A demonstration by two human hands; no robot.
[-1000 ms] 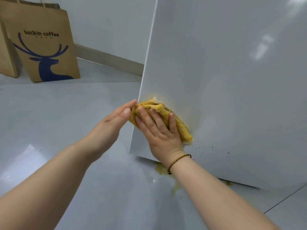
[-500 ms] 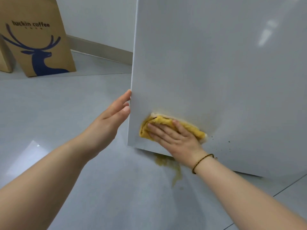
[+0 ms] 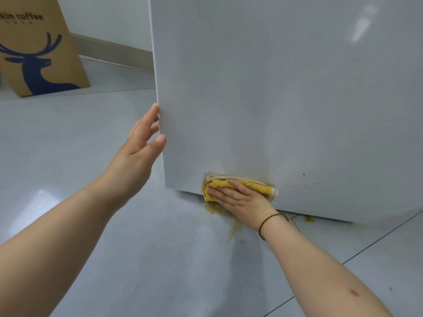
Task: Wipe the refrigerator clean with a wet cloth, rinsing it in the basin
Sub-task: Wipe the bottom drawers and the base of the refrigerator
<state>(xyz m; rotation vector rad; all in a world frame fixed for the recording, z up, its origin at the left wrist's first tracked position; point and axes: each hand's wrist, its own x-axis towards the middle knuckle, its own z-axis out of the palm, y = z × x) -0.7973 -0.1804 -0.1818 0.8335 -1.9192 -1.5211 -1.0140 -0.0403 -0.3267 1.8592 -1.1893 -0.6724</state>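
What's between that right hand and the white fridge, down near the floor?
A folded yellow cloth: the right hand presses it flat against the refrigerator at its lower edge, as the head view shows.

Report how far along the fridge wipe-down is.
Done: the refrigerator looks clean higher up. In hand: the right hand presses the yellow cloth flat against the bottom edge, while the left hand rests on its left edge. Left: brown specks to the right of the cloth, and yellow residue on the floor below. No basin is in view, so rinsing cannot be judged.
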